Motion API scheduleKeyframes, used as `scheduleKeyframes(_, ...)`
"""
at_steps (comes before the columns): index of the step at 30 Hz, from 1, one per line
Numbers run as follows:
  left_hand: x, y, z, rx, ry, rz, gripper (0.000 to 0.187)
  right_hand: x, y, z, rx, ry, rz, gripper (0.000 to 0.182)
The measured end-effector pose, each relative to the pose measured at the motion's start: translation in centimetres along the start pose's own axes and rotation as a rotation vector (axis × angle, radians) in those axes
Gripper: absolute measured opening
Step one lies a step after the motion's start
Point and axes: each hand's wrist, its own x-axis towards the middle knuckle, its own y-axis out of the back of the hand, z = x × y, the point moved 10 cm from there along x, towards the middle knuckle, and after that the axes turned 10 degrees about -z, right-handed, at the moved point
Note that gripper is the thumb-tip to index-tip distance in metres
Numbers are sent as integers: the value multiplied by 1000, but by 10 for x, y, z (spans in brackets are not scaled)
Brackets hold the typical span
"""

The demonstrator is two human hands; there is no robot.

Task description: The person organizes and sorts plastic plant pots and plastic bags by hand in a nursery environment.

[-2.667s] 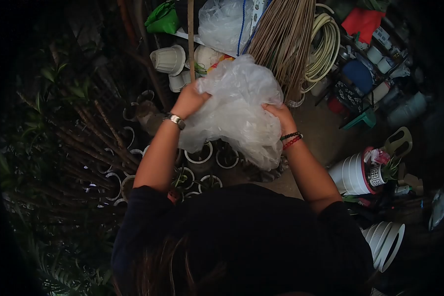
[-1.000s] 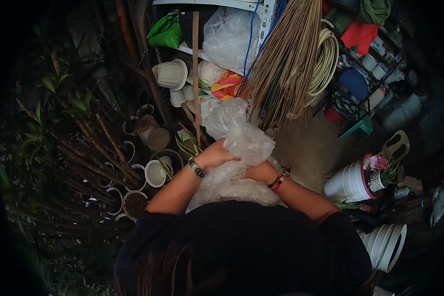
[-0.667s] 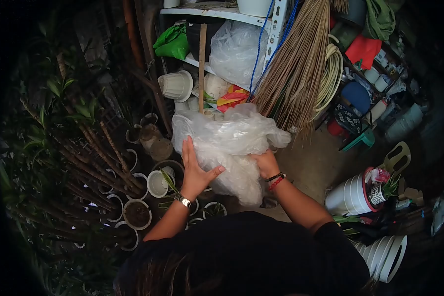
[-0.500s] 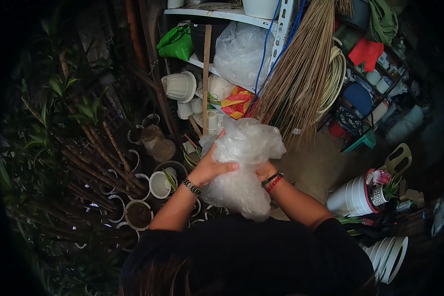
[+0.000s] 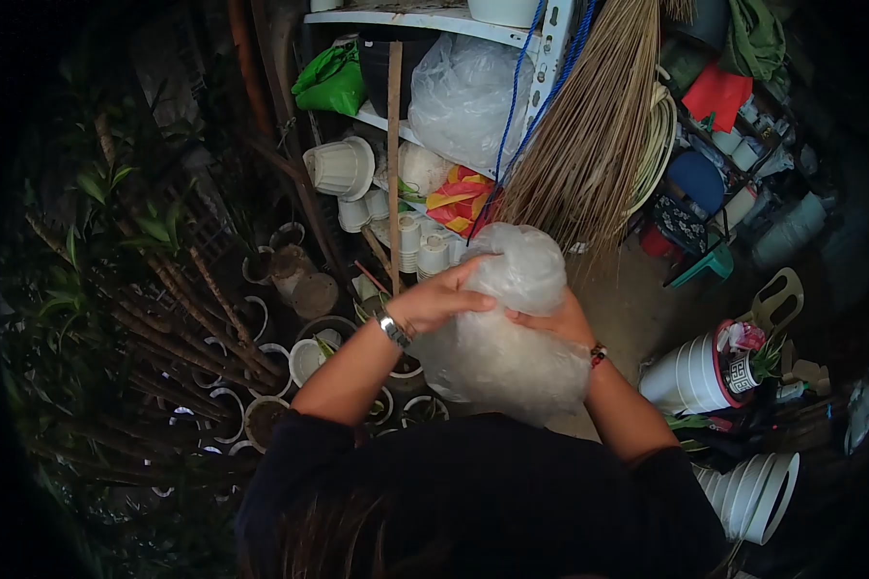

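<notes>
both hands together at chest height, clamped on a clear plastic bag [image 5: 502,338] bunched into a lump. left hand [image 5: 437,301] grips the bag's left upper side, fingers curled over the top toward the right; watch [image 5: 393,331] on that wrist. right hand [image 5: 562,318] presses in from the right, fingers wrapped over the neck of the bag, just touching the left fingertips; bead bracelet [image 5: 598,355] on that wrist, mostly hidden by the bag. the bag's upper knob puffs above the hands, its larger lower part hangs below them against the dark sleeves. whether anything is inside the bag, cannot tell. far and ahead, a white shelf [image 5: 425,17] holds another clear bag [image 5: 463,87] and a green bag [image 5: 330,82]; a wooden stick [image 5: 393,164] stands upright in front of it. right of the shelf a broom [image 5: 589,125] of thin brown sticks leans, with a blue cord [image 5: 512,116] running down beside it and a coiled hose [image 5: 658,135] behind. white pots [image 5: 338,169] lie tipped below the shelf, with a red-yellow cloth [image 5: 459,198] near them. on the left, small pots [image 5: 304,357] of soil sit on the ground among bare stems [image 5: 164,299]. right, a stack of white pots [image 5: 686,372] lies on its side, another stack [image 5: 758,492] nearer.
</notes>
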Motion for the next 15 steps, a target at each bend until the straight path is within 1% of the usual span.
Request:
scheduleKeyframes(1,15,14,5,-37,14,-106,53,-8,10,-5,1,4,11,88)
scheduleKeyframes(3,51,42,17,-108,42,-329,56,-33,28,-48,-176,208,90,87)
scheduleKeyframes(4,77,111,8,5,74,65,36,-45,35,-55,-180,216,110,87)
scheduleKeyframes(5,88,188,-3,91,28,450,23,-60,46,-61,-279,196,183,87)
scheduleKeyframes(6,103,258,-24,84,-122,695,22,-72,56,-63,-380,175,257,88)
scheduleKeyframes(7,101,284,-25,16,-85,918,33,-80,61,-62,-392,183,275,88)
scheduleKeyframes(8,116,338,-60,52,-26,1061,38,-87,68,-54,-397,125,305,87)
scheduleKeyframes(9,130,352,-72,44,-35,1053,38,-91,73,-45,-398,67,331,87)
scheduleKeyframes(11,134,367,-69,704,317,1200,38,-98,73,-38,-370,51,362,85)
scheduleKeyframes(12,145,355,-73,688,337,1015,32,-102,75,-36,-334,34,390,84)
scheduleKeyframes(13,141,346,-73,682,336,1008,32,-105,77,-39,-339,31,397,84)
scheduleKeyframes(15,120,323,-59,727,173,1042,25,-114,81,-44,-464,-52,439,81)
